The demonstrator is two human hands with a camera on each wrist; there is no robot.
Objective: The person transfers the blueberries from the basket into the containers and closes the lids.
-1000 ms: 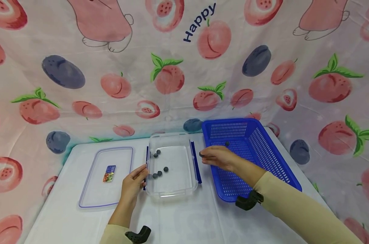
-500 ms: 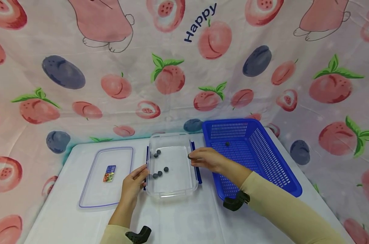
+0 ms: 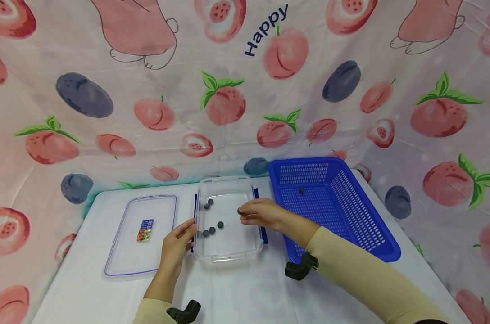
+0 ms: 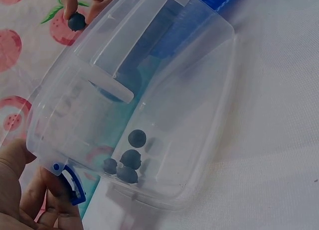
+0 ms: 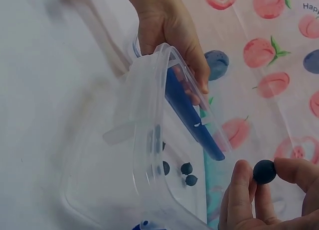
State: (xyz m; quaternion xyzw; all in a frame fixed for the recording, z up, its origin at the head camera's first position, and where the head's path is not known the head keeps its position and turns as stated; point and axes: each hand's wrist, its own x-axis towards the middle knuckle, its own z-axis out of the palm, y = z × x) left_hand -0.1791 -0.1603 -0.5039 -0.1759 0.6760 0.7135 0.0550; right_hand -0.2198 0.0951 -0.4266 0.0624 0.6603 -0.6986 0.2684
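Note:
In the head view a clear plastic food container (image 3: 238,236) with dark blue side latches stands mid-table. My left hand (image 3: 179,243) holds its left rim, thumb at the edge and fingers beside the latch (image 4: 75,185). Thumb and fingers of my right hand (image 3: 265,215) pinch a blueberry (image 5: 264,172) above the container's right half. Several blueberries lie on the container floor along its left side, among them one blueberry (image 3: 220,224) nearer the middle. From the left wrist, a cluster with this blueberry (image 4: 137,138) shows through the clear wall.
To the right stands a blue perforated basket (image 3: 346,211), one blueberry (image 3: 301,191) visible inside. A clear lid (image 3: 125,254) with a blue-purple seal lies left, bearing a small colourful label (image 3: 145,230). A fruit-print cloth (image 3: 229,157) hangs behind the white-covered table (image 3: 245,297).
My right hand has moved left from the basket's edge, carrying the blueberry over the container's right rim. My left hand and the container have stayed put.

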